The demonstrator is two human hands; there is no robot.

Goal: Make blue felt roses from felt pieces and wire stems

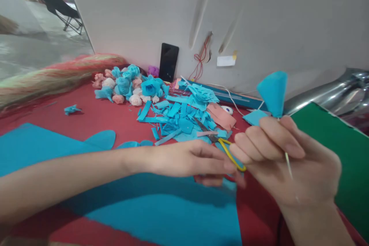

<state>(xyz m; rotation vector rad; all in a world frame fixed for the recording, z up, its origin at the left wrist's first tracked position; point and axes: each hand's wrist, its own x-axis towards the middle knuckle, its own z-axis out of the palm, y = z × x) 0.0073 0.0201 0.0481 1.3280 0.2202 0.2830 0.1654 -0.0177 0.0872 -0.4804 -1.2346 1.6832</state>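
Note:
My right hand (288,157) is raised at the right, its fingers closed around a thin pale stick (288,165). At the stick's top stands a blue crepe paper cone (273,92), flared upward. My left hand (198,161) reaches in from the left over a large blue paper sheet (161,207), fingers loosely stretched and tips blurred. Just by its fingertips lies a pair of scissors (230,155) with yellow and red handles, the blades pointing into blue scraps. Whether the fingers touch the handles I cannot tell. Blue petal-shaped pieces (100,139) lie behind my left forearm.
Blue paper scraps (178,119) are heaped mid-table, with pink paper (221,116) beside them. Behind left sit several blue, pink and white paper flowers (123,84). A phone (168,62) leans on the wall. A green board (331,142) lies right on the red tablecloth (86,111).

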